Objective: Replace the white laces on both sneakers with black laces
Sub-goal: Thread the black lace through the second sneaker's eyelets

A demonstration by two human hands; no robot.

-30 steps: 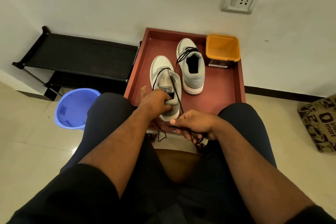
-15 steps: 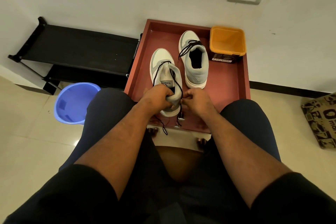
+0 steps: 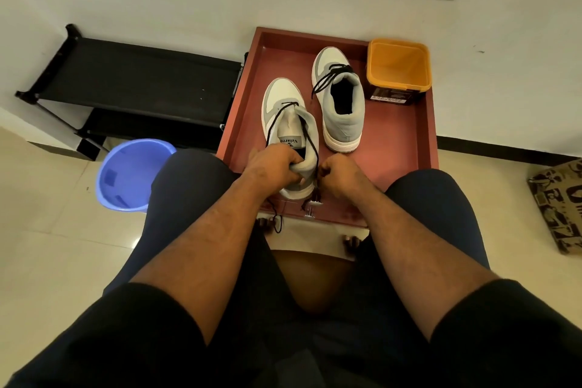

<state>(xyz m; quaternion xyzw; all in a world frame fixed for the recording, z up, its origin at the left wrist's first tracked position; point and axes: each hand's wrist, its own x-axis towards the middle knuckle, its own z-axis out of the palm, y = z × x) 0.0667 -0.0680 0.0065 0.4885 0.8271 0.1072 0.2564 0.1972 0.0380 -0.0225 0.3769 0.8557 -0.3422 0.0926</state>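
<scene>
Two grey-and-white sneakers stand on a dark red tray (image 3: 396, 148). The near sneaker (image 3: 288, 123) carries a loose black lace (image 3: 310, 142) that runs along its opening and hangs over the tray's front edge. My left hand (image 3: 272, 167) grips this sneaker's heel collar. My right hand (image 3: 338, 173) is curled tight beside the heel and pinches the black lace. The far sneaker (image 3: 341, 104) has a black lace bunched at its tongue. No white laces are visible.
An orange tub (image 3: 398, 64) sits at the tray's back right. A blue plastic bucket (image 3: 132, 173) stands on the floor to the left, below a black shoe rack (image 3: 135, 82). A patterned box (image 3: 560, 201) lies at the right, and my knees flank the tray.
My right hand moved from low over my lap, with the lace drawn out, up to the sneaker's heel. My left hand kept its grip on the heel collar.
</scene>
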